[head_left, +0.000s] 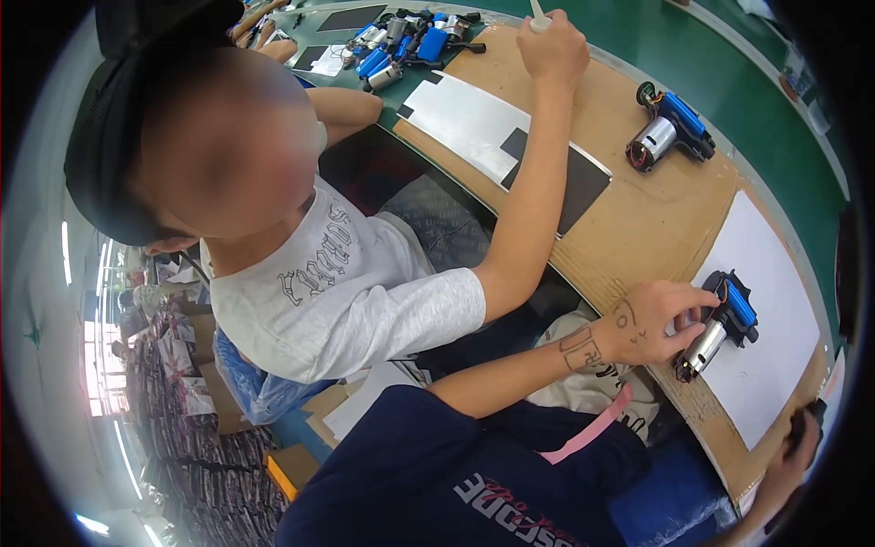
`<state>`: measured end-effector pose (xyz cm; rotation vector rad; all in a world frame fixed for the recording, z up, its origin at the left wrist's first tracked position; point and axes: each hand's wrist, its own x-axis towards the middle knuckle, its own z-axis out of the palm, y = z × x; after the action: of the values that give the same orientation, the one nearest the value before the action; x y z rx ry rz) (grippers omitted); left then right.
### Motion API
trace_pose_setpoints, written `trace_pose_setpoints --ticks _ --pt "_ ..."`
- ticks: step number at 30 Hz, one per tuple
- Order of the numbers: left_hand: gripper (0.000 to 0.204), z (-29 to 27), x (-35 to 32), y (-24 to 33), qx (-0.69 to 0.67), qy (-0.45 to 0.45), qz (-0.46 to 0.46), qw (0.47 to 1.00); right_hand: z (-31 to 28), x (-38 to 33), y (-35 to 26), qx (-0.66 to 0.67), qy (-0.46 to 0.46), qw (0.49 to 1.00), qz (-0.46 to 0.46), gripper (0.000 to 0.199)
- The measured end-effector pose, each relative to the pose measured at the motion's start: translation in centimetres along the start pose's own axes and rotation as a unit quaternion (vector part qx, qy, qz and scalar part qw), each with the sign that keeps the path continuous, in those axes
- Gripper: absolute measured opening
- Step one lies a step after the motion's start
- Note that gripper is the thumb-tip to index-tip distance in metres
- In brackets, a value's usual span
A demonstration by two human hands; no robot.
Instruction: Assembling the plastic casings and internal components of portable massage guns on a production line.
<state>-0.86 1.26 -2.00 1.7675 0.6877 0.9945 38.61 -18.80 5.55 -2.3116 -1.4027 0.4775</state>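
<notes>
Fingers (694, 297) of the left hand (649, 321) are partly curled, thumb and forefinger slightly parted at a blue, silver and black motor unit (720, 325); whether they grip or only touch it, I cannot tell. The motor unit lies at the left edge of a white sheet (767, 369) on brown cardboard (629, 242). Far right, the right hand (791, 460) curls around a dark object (808, 422). Beyond, a similar unit (670, 130) rests on the cardboard
</notes>
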Motion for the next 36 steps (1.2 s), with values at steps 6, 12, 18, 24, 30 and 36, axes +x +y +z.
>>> trace_pose_setpoints --ticks 6,12,18,24,30,36 --pt "0.032 0.3 0.1 0.2 -0.021 0.023 0.012 0.999 7.5 1.6 -6.6 -0.079 0.033 0.990 -0.111 0.056" --pt "0.042 -2.1 -0.4 0.1 -0.025 0.039 -0.064 0.997 7.1 1.5 -9.3 -0.238 0.040 0.961 -0.133 0.057" --pt "0.041 -1.9 3.4 -0.1 -0.044 -0.039 -0.111 0.992 8.7 0.8 -5.6 -0.004 0.120 0.984 -0.132 0.055" --pt "0.041 -2.0 4.2 -0.4 0.063 -0.101 -0.034 0.992 8.8 1.0 -5.1 0.033 0.129 0.984 -0.118 0.053" --pt "0.042 -2.1 4.2 0.0 0.069 -0.112 -0.098 0.987 9.3 0.9 -6.1 -0.017 0.153 0.981 -0.114 0.052" --pt "0.042 -2.4 3.3 -0.6 0.058 -0.117 -0.119 0.984 10.2 0.4 -7.4 -0.072 0.169 0.979 -0.093 0.051"
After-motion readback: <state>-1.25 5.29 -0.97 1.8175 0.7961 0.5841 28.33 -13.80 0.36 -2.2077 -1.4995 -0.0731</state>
